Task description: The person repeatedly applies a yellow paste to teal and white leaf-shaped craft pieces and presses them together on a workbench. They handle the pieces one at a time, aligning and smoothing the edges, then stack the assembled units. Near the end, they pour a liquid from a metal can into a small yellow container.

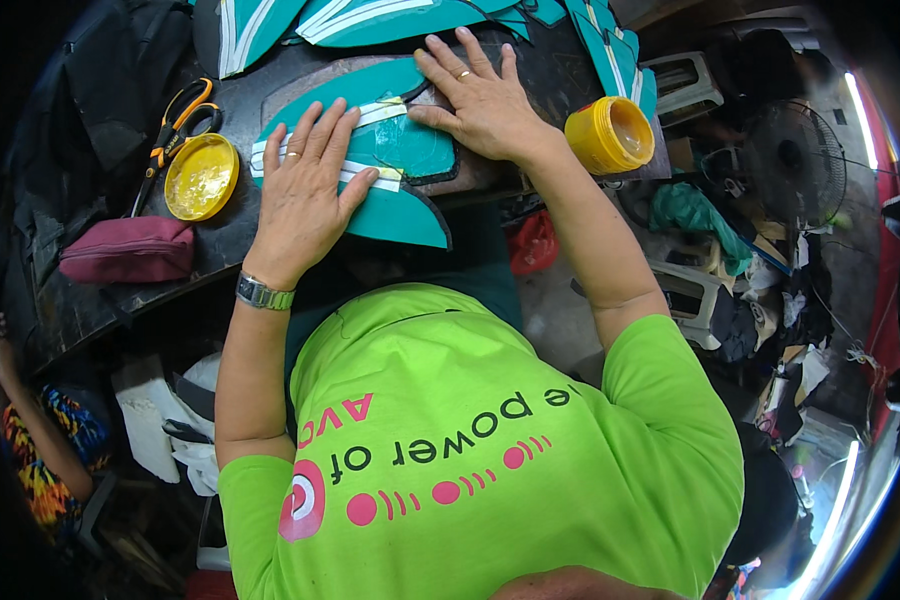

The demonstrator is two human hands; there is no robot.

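A teal cut piece (pixel 378 142) with white strips and a dark edge lies on the dark worktable in front of me. My left hand (pixel 310 190) rests flat on its left part, fingers stretched out over the white strips. At the far right of the piece, my right hand (pixel 482 98) lies with fingers spread, touching its upper edge. Neither hand holds anything. A clear, shiny patch (pixel 410 145) shows on the teal between the two hands. What lies under my palms is hidden.
An open yellow jar (pixel 610 135) stands at the table's right edge. On the left are its yellow lid (pixel 202 178), orange-black scissors (pixel 175 125) and a maroon pouch (pixel 130 249). More teal pieces (pixel 370 22) lie at the back. A fan (pixel 795 160) stands off to the right.
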